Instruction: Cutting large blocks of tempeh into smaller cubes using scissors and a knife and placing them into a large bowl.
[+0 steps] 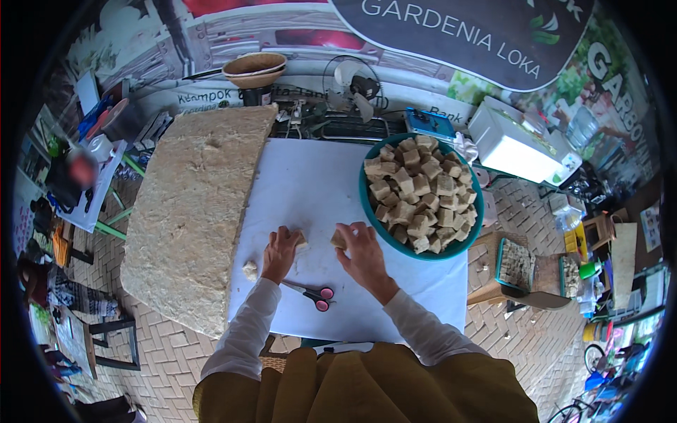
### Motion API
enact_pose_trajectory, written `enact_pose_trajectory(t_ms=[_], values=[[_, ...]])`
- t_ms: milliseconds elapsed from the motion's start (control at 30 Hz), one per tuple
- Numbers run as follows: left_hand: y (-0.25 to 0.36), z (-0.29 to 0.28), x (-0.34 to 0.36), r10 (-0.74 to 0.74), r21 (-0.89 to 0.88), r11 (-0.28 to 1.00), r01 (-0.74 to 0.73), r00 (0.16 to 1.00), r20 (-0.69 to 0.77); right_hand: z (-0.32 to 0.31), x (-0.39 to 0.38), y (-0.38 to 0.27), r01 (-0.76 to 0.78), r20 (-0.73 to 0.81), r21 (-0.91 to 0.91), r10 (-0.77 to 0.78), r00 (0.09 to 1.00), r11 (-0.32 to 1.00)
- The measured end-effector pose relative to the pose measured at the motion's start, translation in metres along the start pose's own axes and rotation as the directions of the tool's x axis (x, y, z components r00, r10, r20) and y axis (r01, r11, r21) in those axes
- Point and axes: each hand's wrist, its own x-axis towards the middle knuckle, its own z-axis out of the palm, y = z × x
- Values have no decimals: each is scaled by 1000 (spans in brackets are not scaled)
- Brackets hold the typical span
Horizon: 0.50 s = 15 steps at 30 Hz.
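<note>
My left hand (279, 252) is closed around a small tan, fibrous cube (302, 240), which shows past its fingertips. My right hand (362, 255) pinches another tan cube (338, 240) between thumb and fingers. Both are low over a white-covered table (310, 183), with a gap between the two cubes. Scissors (314, 295) with black and pink handles lie between my forearms, their blades partly behind my left wrist. Beside that wrist rests a small pale scrap (250, 269). Beyond my right hand, a round teal basin (365, 204) is heaped with similar cubes (423, 187).
A large, thick slab (187, 204) of the same tan material lies along the table's left side. Behind the table are a fan (352, 84), stacked woven bowls (254, 65) and a white box (511, 141). To the right, a wooden stand carries a green-edged tray (516, 264).
</note>
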Motion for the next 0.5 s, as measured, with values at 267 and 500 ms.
enact_pose_trajectory(t_ms=[267,500], values=[[31,-26,40,2,-119,993,-2,1000,3,-135,1,82,-186,-341,-238,97,935,953],[132,-56,127,163,-316,918,-241,953,-254,-152,-3,177,-332,-462,-267,182,868,905]])
